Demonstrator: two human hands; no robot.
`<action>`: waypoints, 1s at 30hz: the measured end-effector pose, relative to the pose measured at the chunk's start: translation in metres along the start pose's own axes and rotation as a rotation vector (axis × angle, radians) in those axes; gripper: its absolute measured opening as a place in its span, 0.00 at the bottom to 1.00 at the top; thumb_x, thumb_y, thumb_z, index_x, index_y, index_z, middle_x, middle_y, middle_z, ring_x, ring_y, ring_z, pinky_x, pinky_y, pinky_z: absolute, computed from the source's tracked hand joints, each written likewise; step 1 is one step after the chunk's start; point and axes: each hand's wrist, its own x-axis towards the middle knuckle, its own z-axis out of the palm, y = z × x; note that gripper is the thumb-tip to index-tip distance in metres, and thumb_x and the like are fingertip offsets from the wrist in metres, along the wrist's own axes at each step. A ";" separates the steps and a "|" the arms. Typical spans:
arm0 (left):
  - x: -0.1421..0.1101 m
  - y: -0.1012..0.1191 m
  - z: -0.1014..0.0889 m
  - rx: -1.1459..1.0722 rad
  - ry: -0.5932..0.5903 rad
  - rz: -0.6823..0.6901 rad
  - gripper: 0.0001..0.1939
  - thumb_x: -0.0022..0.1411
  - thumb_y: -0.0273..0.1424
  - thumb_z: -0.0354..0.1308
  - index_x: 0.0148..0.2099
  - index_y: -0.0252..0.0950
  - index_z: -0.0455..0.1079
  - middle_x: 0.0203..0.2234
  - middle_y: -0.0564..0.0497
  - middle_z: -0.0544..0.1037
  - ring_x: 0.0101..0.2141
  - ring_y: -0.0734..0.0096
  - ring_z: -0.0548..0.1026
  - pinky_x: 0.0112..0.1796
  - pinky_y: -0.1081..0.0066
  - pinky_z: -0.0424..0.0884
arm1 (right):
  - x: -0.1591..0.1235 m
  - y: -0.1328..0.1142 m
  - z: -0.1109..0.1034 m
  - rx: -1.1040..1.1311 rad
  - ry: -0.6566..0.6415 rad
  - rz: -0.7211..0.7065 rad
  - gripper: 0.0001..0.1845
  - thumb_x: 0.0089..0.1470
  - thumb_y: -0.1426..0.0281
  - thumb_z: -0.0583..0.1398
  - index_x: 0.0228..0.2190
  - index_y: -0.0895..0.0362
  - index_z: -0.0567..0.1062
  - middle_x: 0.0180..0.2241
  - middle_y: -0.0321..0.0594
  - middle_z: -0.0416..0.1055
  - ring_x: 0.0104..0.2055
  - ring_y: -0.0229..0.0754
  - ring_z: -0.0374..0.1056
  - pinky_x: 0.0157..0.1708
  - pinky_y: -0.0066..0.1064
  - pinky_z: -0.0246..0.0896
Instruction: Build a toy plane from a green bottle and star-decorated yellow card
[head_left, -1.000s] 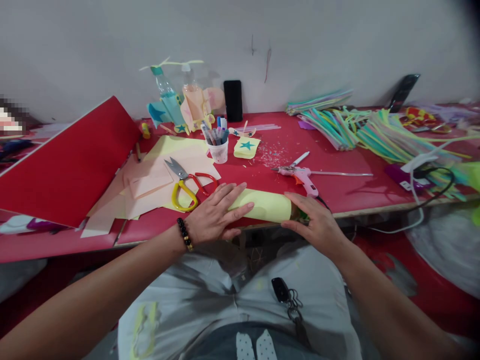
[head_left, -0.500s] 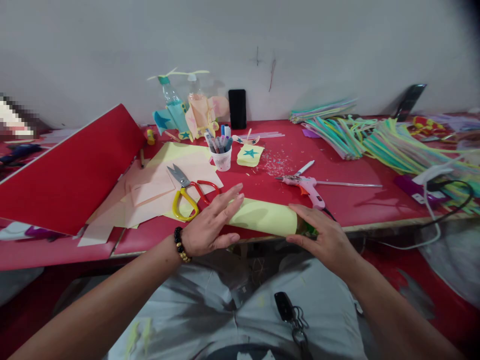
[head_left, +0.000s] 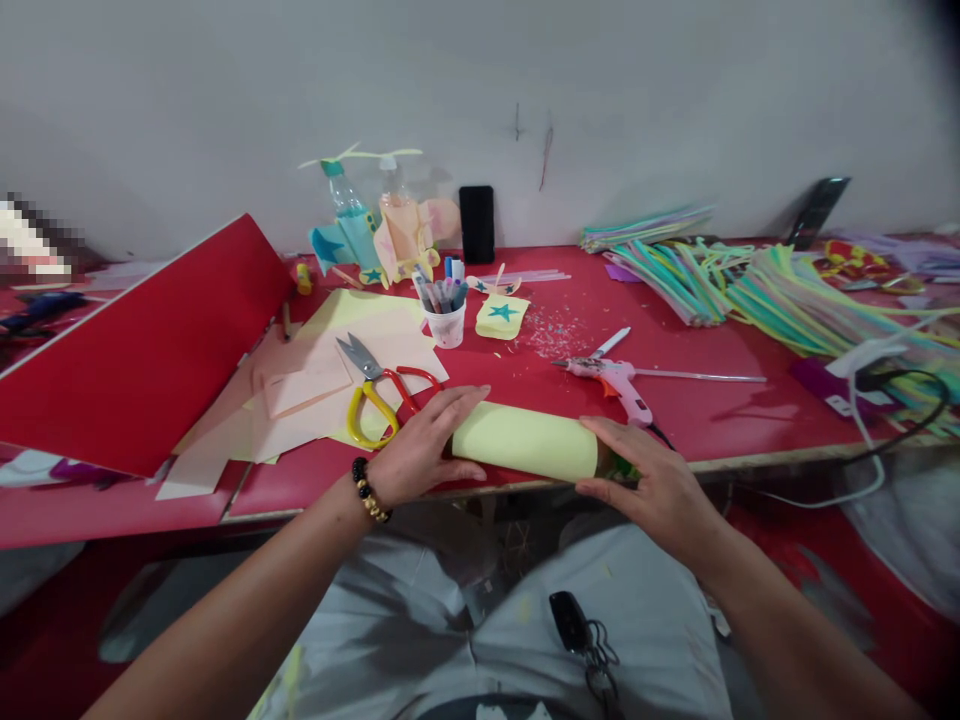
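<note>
A bottle wrapped in pale yellow paper lies sideways at the table's front edge. My left hand is at its left end, the fingers behind and the thumb in front. Around the right end, where a bit of green shows, my right hand has its fingers and thumb closed. Most of the bottle is hidden by the paper. Scissors with one yellow and one red handle lie beside my left hand. A pink glue gun with a clear glue stick rests beyond my right hand.
Pink and yellow paper sheets lie left, beside a slanted red board. A cup of markers, a star-marked yellow paper, two decorated bottles and a phone stand behind. Pipe cleaners and a cable occupy the right.
My left hand has slid left from over the paper to the wrapped bottle's left end, uncovering more yellow. My right hand keeps its place at the other end.
</note>
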 end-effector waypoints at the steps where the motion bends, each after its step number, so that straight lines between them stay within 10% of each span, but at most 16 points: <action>1: 0.000 -0.001 0.000 -0.003 -0.004 -0.004 0.45 0.55 0.47 0.64 0.68 0.42 0.47 0.61 0.40 0.61 0.60 0.54 0.62 0.59 0.53 0.63 | 0.000 0.000 0.000 -0.001 -0.003 0.001 0.32 0.54 0.55 0.62 0.56 0.57 0.67 0.52 0.49 0.72 0.54 0.49 0.68 0.55 0.40 0.63; 30: 0.001 -0.003 -0.007 -0.208 0.022 -0.031 0.37 0.54 0.37 0.68 0.62 0.41 0.55 0.57 0.41 0.65 0.57 0.55 0.65 0.57 0.54 0.64 | -0.002 0.004 0.003 0.032 -0.011 0.023 0.34 0.53 0.57 0.63 0.59 0.53 0.65 0.56 0.47 0.70 0.57 0.50 0.66 0.57 0.44 0.62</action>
